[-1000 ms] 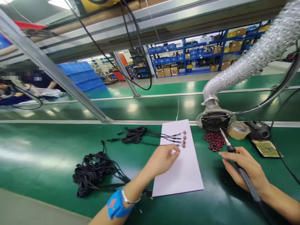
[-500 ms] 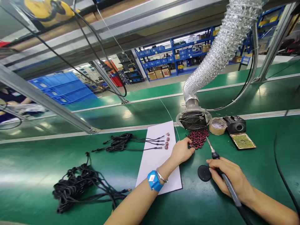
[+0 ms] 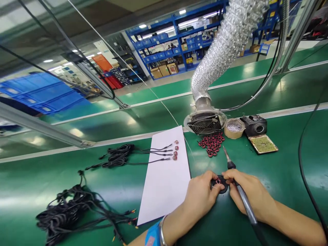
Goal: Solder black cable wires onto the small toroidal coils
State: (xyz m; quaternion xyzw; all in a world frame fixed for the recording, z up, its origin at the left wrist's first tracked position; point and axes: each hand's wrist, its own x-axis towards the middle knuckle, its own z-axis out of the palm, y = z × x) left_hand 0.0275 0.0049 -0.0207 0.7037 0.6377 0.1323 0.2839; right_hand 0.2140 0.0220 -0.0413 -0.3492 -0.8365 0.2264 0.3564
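Observation:
Between thumb and finger, my left hand (image 3: 201, 191) pinches a small red-and-black wound ring coil (image 3: 218, 181) over a round black disc (image 3: 223, 190) on the bench. My right hand (image 3: 249, 193) is closed around a soldering iron (image 3: 243, 198), its tip pointing up and away; the fingertips of this hand are at the disc's right edge. Beyond the hands lies a pile of similar red-and-black coils (image 3: 212, 143). A white board (image 3: 164, 184) lies left of my left hand, with several small reddish-brown parts (image 3: 175, 153) beside black cable ends.
A fume extractor (image 3: 206, 123) with a silver duct stands behind the coil pile. To its right are a tape roll (image 3: 234, 128) and a soldering iron holder (image 3: 255, 126) with a sponge tray (image 3: 263, 144). Black cable bundles (image 3: 64, 208) lie left on the green bench (image 3: 107, 191).
My left hand has come back from the coil pile to the black disc with one coil. My right hand still holds the soldering iron, fingertips now at the disc. The camera view has shifted.

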